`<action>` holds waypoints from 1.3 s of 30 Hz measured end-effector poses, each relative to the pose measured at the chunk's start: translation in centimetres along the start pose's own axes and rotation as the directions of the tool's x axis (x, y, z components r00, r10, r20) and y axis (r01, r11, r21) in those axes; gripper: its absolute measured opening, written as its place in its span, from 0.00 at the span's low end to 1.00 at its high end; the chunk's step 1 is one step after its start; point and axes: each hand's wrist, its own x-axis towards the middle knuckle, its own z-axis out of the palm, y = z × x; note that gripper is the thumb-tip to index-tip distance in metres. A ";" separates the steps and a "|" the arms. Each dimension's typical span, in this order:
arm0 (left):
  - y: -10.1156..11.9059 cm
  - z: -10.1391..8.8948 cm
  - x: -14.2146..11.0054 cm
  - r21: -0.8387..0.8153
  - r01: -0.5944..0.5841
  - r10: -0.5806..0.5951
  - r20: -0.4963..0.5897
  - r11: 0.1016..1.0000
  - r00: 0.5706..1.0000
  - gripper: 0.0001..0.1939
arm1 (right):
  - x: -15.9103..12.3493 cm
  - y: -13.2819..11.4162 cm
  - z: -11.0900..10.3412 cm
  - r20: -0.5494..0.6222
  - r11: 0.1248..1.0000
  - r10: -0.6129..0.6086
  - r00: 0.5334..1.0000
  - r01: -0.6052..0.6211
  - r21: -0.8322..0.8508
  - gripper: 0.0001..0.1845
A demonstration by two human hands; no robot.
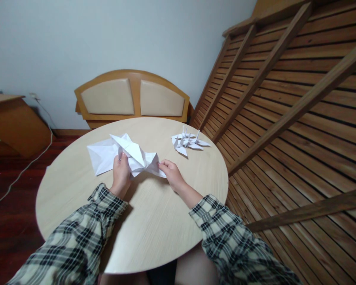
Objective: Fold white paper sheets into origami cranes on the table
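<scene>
Between my hands is a partly folded sheet of white paper (133,151), raised a little off the table with creased flaps standing up. My left hand (121,173) grips its near middle edge, thumb on top. At its right end, my right hand (172,174) pinches a corner between thumb and fingers. Another creased white paper (101,156) lies behind and to the left of my left hand; whether it joins the held piece I cannot tell. Several folded paper cranes (188,141) stand in a cluster at the far right of the tabletop.
The round pale wooden table (154,229) is in front of me. A headboard (136,95) with cream panels stands behind it. Slatted wooden boards (269,118) lean along the right side. At left are a wooden desk (14,126) and a white cable (26,166) on the floor.
</scene>
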 end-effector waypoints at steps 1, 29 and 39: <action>0.0 0.0 0.1 0.009 -0.015 0.015 -0.055 1.000 0.998 0.17 | 0.1 0.0 0.1 0.022 0.994 0.075 0.997 -0.076 0.080 0.11; 1.4 -0.7 0.7 0.201 -0.132 0.123 0.056 0.971 0.991 0.16 | 0.9 0.0 -3.0 -0.018 0.795 -0.316 0.948 0.255 -0.551 0.36; 1.3 -0.2 -0.5 0.231 -0.178 0.127 0.220 0.957 0.967 0.19 | 2.1 0.4 -3.2 -0.321 0.940 -0.281 0.904 0.192 -0.280 0.16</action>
